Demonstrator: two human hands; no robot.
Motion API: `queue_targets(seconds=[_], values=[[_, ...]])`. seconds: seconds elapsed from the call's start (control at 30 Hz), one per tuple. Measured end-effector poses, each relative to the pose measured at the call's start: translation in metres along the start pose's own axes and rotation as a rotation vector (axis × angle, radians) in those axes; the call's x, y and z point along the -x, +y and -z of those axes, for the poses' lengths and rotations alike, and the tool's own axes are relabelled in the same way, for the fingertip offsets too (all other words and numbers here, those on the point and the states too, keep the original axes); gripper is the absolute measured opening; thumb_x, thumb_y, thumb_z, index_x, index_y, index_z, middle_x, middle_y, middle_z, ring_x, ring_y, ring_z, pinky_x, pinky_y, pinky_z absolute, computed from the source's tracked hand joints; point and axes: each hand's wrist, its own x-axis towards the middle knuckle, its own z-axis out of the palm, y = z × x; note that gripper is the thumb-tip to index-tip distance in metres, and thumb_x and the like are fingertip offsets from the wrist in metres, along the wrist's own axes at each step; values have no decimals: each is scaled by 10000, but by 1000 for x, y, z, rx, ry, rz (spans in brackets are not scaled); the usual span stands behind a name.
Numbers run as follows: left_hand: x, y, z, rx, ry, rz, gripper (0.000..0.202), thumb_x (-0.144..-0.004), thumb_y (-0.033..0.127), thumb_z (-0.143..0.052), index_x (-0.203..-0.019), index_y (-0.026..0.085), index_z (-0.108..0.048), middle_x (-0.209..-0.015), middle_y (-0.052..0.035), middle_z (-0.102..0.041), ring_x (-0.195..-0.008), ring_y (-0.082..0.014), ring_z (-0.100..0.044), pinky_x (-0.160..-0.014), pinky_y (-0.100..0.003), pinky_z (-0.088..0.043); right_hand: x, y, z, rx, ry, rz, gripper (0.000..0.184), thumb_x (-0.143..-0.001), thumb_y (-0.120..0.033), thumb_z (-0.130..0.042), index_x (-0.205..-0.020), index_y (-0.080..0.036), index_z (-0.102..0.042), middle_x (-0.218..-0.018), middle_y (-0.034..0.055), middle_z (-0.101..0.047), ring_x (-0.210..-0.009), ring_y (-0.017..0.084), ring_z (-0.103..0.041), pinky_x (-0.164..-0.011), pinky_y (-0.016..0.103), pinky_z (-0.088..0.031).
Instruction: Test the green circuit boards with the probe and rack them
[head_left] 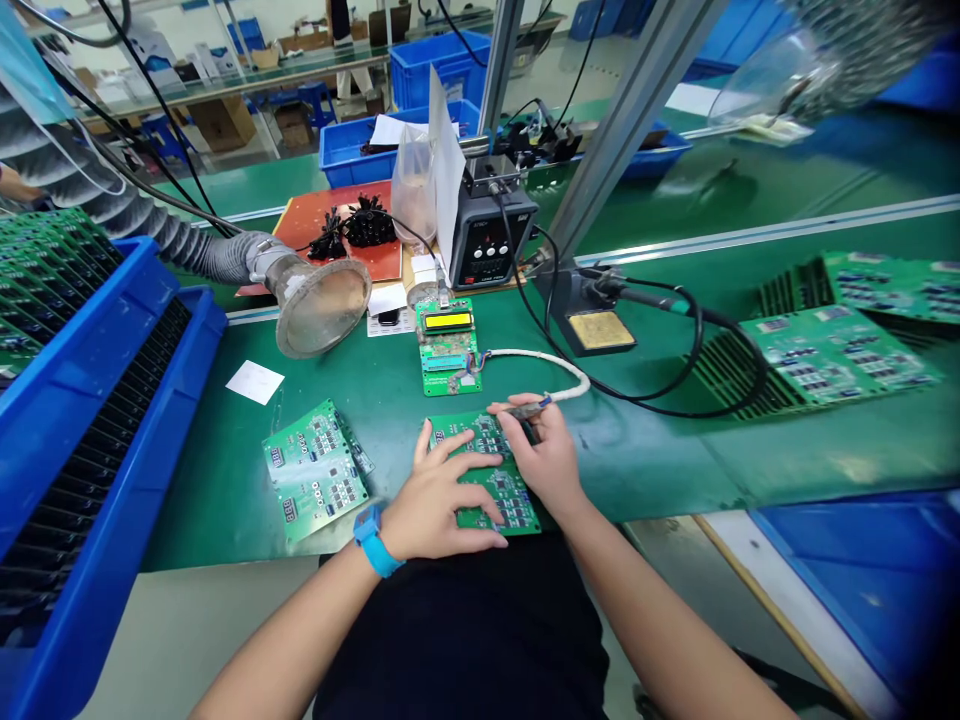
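A green circuit board (517, 512) lies flat near the front edge of the green bench. My left hand (446, 490), with a blue band on the wrist, rests on it with fingers spread. My right hand (546, 455) is closed around a probe (529, 408) at the board's upper right. From the probe a white cable (576, 378) curves back to a small green tester board (439, 340) with a lit yellow display. The probe's tip is too small to make out against the board. Left of my left hand lie more circuit boards (319, 470), overlapping.
Blue trays (169, 350) of upright boards stand at the left. A fume hose (322, 305) ends above the bench. Behind are a soldering station (487, 235) and a sponge stand (600, 333). Stacked boards (832, 355) and a looping black cord (660, 408) occupy the right.
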Motion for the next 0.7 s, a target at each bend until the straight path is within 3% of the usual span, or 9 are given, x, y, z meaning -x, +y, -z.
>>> queue_targets(seconds=[0.2,0.33,0.7], values=[[0,4,1,14,-9,17,171,-763,456,-759,-821,307,-698,-1333,49,-548,-1400,-267,-257,-1124,-527,139,20,-16,22,-68,13,-21,251,-883,-342,-588,-1096,-236,-508,-975,72,-733,-1021,214,-671,-928,411,-516],[0,4,2,12,-10,16,176,-757,451,-763,-816,298,-698,-1328,37,-553,-1393,-278,-270,-1125,-530,133,46,-18,37,53,-99,-54,230,-887,-346,-586,-1076,-223,-540,-985,88,-727,-991,228,-681,-892,404,-536],[-2,7,4,-38,-46,55,180,-747,448,-765,-816,293,-705,-1320,21,-563,-1387,-299,-282,-1131,-563,91,56,-10,35,76,-141,-63,233,-906,-328,-561,-1119,-235,-543,-1082,95,-692,-960,217,-684,-864,385,-548]])
